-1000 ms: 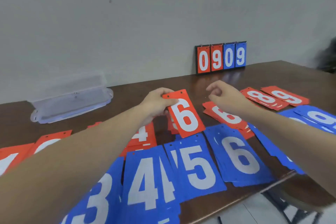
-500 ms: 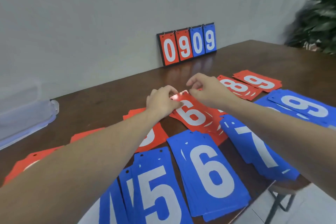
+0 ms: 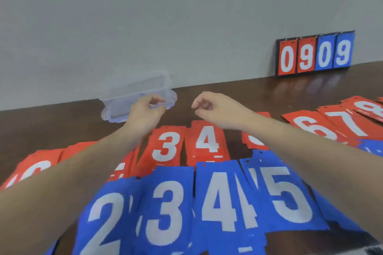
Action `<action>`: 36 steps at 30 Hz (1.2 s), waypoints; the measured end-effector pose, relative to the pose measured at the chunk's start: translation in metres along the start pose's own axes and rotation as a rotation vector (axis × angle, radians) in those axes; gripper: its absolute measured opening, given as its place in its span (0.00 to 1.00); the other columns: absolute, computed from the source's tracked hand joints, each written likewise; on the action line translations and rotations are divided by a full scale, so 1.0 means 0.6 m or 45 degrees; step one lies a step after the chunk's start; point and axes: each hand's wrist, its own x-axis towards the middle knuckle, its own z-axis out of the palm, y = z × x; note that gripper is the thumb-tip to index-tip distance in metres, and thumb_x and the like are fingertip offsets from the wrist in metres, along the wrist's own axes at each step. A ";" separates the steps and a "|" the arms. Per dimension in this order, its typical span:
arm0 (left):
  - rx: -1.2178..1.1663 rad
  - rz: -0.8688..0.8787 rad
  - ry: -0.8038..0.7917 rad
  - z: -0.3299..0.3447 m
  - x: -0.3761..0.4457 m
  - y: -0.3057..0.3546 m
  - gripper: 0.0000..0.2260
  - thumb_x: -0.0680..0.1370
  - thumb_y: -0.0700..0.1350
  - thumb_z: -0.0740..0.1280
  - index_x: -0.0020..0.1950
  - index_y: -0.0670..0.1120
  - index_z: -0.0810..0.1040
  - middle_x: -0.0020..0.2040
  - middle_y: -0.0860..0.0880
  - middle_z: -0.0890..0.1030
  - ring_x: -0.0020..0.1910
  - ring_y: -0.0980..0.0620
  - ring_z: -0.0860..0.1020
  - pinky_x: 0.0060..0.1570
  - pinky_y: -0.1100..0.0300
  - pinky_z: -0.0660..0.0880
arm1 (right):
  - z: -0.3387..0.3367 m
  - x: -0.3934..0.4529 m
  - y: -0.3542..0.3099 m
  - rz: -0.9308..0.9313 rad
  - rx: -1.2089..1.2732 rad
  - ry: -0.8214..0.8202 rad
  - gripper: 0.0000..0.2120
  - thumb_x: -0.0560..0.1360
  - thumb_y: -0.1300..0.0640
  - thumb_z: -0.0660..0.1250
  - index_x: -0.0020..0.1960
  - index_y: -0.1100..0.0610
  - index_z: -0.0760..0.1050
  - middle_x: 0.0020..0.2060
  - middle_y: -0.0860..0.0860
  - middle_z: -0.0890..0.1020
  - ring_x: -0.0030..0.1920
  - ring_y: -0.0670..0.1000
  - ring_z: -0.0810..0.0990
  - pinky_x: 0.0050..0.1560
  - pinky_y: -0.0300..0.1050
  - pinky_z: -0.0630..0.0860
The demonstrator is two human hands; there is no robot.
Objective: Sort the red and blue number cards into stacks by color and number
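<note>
From the head camera we saw both hands raised over the dark wooden table (image 3: 51,122), neither holding a card. The left hand (image 3: 145,114) hung with its fingers loosely curled in front of a clear plastic box (image 3: 132,89) that stood near the wall. The right hand (image 3: 215,109) was just beside it, fingers likewise loosely curled and holding nothing.

Below the hands lay a far row of red cards: the red 3 stack (image 3: 165,147), the red 4 stack (image 3: 207,141), then, past the right forearm, the red 6 stack (image 3: 315,128) and the red 7 stack (image 3: 348,122). Nearer to us lay the blue row: the blue 2 stack (image 3: 105,219), the blue 3 stack (image 3: 165,209), the blue 4 stack (image 3: 219,198) and the blue 5 stack (image 3: 286,192), their edges overlapping. A scoreboard (image 3: 315,54) reading 0909 stood against the wall at the far right.
</note>
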 end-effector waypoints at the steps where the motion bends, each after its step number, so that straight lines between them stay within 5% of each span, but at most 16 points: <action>1: -0.026 -0.052 0.075 -0.043 -0.007 -0.023 0.07 0.79 0.43 0.67 0.55 0.53 0.79 0.57 0.52 0.78 0.39 0.57 0.75 0.33 0.73 0.70 | 0.026 0.013 -0.029 -0.032 0.011 -0.055 0.05 0.77 0.56 0.67 0.50 0.46 0.77 0.42 0.41 0.79 0.42 0.39 0.77 0.45 0.35 0.72; 3: -0.087 -0.123 0.191 -0.122 -0.028 -0.062 0.07 0.79 0.43 0.67 0.56 0.50 0.79 0.54 0.51 0.78 0.37 0.59 0.73 0.31 0.70 0.68 | 0.075 0.032 -0.082 -0.090 0.025 -0.160 0.06 0.77 0.56 0.68 0.48 0.45 0.77 0.46 0.44 0.82 0.46 0.44 0.81 0.50 0.38 0.77; 6: -0.109 -0.221 0.340 -0.224 -0.074 -0.118 0.06 0.80 0.43 0.67 0.56 0.49 0.79 0.51 0.53 0.79 0.40 0.61 0.74 0.37 0.66 0.69 | 0.144 0.049 -0.155 -0.207 0.028 -0.298 0.05 0.77 0.55 0.67 0.51 0.46 0.79 0.50 0.46 0.83 0.42 0.40 0.81 0.45 0.36 0.77; 10: -0.059 -0.397 0.539 -0.343 -0.154 -0.206 0.05 0.78 0.44 0.67 0.49 0.54 0.79 0.49 0.52 0.80 0.42 0.52 0.77 0.40 0.57 0.71 | 0.234 0.055 -0.229 -0.415 -0.025 -0.482 0.06 0.78 0.54 0.67 0.53 0.45 0.79 0.47 0.41 0.81 0.48 0.43 0.80 0.54 0.43 0.77; 15: 0.002 -0.586 0.725 -0.431 -0.235 -0.277 0.06 0.78 0.44 0.67 0.46 0.55 0.78 0.46 0.54 0.78 0.46 0.51 0.75 0.46 0.56 0.70 | 0.329 0.064 -0.296 -0.661 -0.112 -0.689 0.09 0.79 0.54 0.65 0.58 0.46 0.79 0.50 0.39 0.80 0.50 0.43 0.77 0.46 0.37 0.75; 18: 0.041 -0.641 0.754 -0.456 -0.262 -0.293 0.06 0.78 0.44 0.68 0.46 0.55 0.78 0.45 0.53 0.79 0.45 0.51 0.75 0.44 0.56 0.69 | 0.370 0.078 -0.333 -0.808 -0.138 -0.722 0.11 0.80 0.54 0.63 0.59 0.45 0.79 0.54 0.40 0.81 0.53 0.44 0.76 0.55 0.45 0.75; 22: 0.082 -0.720 0.853 -0.480 -0.302 -0.298 0.03 0.75 0.48 0.69 0.45 0.58 0.78 0.44 0.55 0.77 0.49 0.50 0.76 0.50 0.54 0.70 | 0.426 0.071 -0.381 -1.052 -0.179 -0.824 0.13 0.82 0.50 0.62 0.64 0.46 0.78 0.52 0.40 0.79 0.53 0.44 0.69 0.57 0.43 0.66; 26: 0.140 -0.829 1.011 -0.490 -0.360 -0.290 0.03 0.74 0.49 0.69 0.44 0.57 0.78 0.48 0.52 0.76 0.50 0.47 0.76 0.53 0.48 0.75 | 0.463 0.050 -0.405 -1.261 -0.359 -0.909 0.16 0.82 0.44 0.59 0.67 0.46 0.78 0.61 0.43 0.81 0.59 0.50 0.72 0.61 0.49 0.69; 30: -0.123 -0.984 1.243 -0.464 -0.422 -0.264 0.09 0.77 0.48 0.72 0.53 0.50 0.75 0.53 0.47 0.74 0.48 0.50 0.74 0.42 0.60 0.69 | 0.482 0.035 -0.400 -1.355 -0.401 -0.922 0.19 0.83 0.44 0.58 0.71 0.47 0.74 0.70 0.46 0.75 0.66 0.53 0.71 0.68 0.53 0.67; 33: -0.371 -1.207 1.256 -0.428 -0.463 -0.235 0.16 0.76 0.54 0.73 0.58 0.51 0.71 0.59 0.48 0.75 0.53 0.51 0.76 0.52 0.53 0.74 | 0.487 0.020 -0.397 -1.420 -0.415 -0.915 0.21 0.84 0.44 0.56 0.74 0.47 0.71 0.74 0.46 0.71 0.69 0.52 0.69 0.69 0.51 0.66; 36: -0.635 -1.299 1.189 -0.402 -0.489 -0.204 0.22 0.76 0.52 0.73 0.65 0.50 0.69 0.55 0.46 0.80 0.49 0.47 0.80 0.48 0.48 0.79 | 0.490 -0.002 -0.397 -1.490 -0.404 -0.846 0.21 0.83 0.44 0.56 0.74 0.47 0.71 0.74 0.46 0.71 0.70 0.53 0.70 0.67 0.51 0.65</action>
